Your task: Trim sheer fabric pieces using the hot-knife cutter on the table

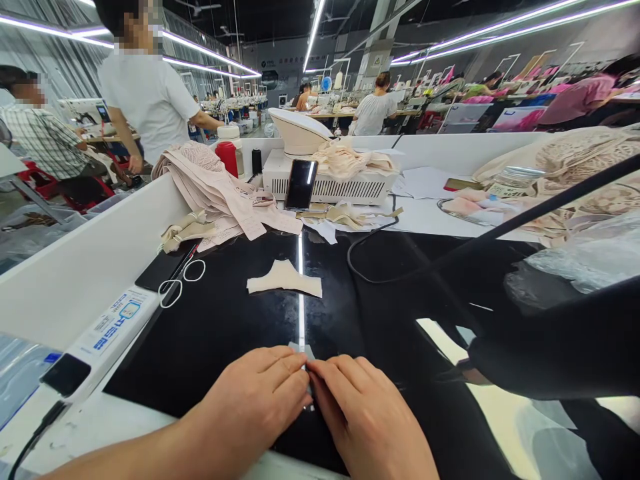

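My left hand (257, 393) and my right hand (365, 407) meet low over the black work surface (225, 333). Their fingers are closed, fingertips almost touching, on a small translucent pale piece (295, 347). Only its upper corners and a bit of its lower end show; the rest is hidden by my fingers. Just beyond the hands lies a cream fabric piece (284, 277), flat, with a raised middle and two narrow arms.
A phone (301, 185) leans on a vented white box (350, 180). Fabric strips (215, 180) pile at back left. A black machine arm (550, 333) reaches in from the right, above cream pieces (493, 413). A black cable (373, 277) loops mid-surface. Co-workers sit or stand beyond.
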`<action>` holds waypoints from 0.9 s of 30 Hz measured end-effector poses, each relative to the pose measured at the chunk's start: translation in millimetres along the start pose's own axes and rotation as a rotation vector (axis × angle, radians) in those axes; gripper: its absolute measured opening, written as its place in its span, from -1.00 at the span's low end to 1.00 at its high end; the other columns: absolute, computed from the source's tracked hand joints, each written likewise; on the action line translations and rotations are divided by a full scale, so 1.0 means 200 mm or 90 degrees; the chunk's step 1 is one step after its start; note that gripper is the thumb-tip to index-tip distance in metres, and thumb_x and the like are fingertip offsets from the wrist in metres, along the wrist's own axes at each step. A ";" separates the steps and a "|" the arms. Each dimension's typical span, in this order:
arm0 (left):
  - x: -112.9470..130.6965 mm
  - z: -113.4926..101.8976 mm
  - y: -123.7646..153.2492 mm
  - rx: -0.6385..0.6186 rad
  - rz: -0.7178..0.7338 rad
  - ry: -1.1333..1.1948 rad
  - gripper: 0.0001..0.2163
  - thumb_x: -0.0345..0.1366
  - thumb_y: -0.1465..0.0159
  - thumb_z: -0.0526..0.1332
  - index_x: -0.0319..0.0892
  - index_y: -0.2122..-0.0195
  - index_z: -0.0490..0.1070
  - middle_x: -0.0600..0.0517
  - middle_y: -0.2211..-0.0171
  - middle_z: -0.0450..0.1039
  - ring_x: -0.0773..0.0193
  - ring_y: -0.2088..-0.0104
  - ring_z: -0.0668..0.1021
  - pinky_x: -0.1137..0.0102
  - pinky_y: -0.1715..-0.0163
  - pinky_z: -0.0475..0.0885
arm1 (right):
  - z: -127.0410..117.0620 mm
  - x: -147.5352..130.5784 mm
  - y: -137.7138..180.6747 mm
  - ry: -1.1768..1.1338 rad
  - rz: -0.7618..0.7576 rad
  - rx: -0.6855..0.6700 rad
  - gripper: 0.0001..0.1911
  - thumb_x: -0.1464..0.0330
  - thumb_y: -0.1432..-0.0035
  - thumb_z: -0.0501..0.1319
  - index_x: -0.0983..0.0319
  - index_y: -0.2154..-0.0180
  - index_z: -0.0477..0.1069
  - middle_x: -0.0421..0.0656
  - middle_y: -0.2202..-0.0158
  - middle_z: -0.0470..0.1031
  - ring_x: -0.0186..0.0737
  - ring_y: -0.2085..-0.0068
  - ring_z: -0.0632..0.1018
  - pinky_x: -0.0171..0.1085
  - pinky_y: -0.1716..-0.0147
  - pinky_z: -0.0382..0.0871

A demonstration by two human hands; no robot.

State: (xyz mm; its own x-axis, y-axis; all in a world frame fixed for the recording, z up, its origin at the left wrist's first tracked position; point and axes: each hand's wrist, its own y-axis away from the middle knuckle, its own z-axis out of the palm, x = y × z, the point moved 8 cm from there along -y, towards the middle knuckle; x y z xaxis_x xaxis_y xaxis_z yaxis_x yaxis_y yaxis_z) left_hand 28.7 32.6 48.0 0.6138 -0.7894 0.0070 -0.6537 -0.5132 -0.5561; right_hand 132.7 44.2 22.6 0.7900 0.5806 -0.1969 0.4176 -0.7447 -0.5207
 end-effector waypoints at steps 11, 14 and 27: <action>-0.01 -0.01 -0.01 -0.006 -0.008 0.005 -0.71 -0.41 -0.53 -0.04 -0.31 0.14 0.49 -0.03 0.15 0.64 0.28 0.09 0.65 0.38 -0.03 0.57 | -0.02 -0.02 -0.02 0.017 -0.013 0.038 -0.69 0.44 -0.44 -0.01 0.20 0.22 0.49 -0.18 0.43 0.49 -0.20 0.43 0.45 -0.19 0.39 0.22; -0.01 -0.01 -0.01 -0.011 -0.009 0.006 -0.71 -0.41 -0.53 -0.05 -0.30 0.13 0.48 -0.04 0.15 0.63 0.28 0.09 0.65 0.37 -0.02 0.57 | -0.02 -0.01 -0.02 0.017 -0.015 0.028 -0.71 0.46 -0.43 0.01 0.20 0.21 0.50 -0.16 0.42 0.49 -0.20 0.42 0.46 -0.20 0.38 0.24; -0.01 0.02 0.01 -0.011 -0.007 -0.003 -0.71 -0.40 -0.53 -0.05 -0.31 0.11 0.48 -0.02 0.14 0.62 0.28 0.07 0.64 0.37 -0.03 0.56 | -0.16 0.00 0.00 -0.034 -0.019 0.070 -0.78 0.42 -0.40 0.12 0.15 0.02 0.49 -0.06 0.14 0.59 -0.10 0.17 0.59 -0.13 0.19 0.46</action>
State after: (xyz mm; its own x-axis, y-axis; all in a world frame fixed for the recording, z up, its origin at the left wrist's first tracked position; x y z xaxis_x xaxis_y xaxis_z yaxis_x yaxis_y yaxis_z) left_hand 27.4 34.0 44.2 0.6226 -0.7825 0.0093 -0.6549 -0.5274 -0.5412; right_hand 147.4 32.5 49.7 0.7524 0.6201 -0.2221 0.3858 -0.6882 -0.6145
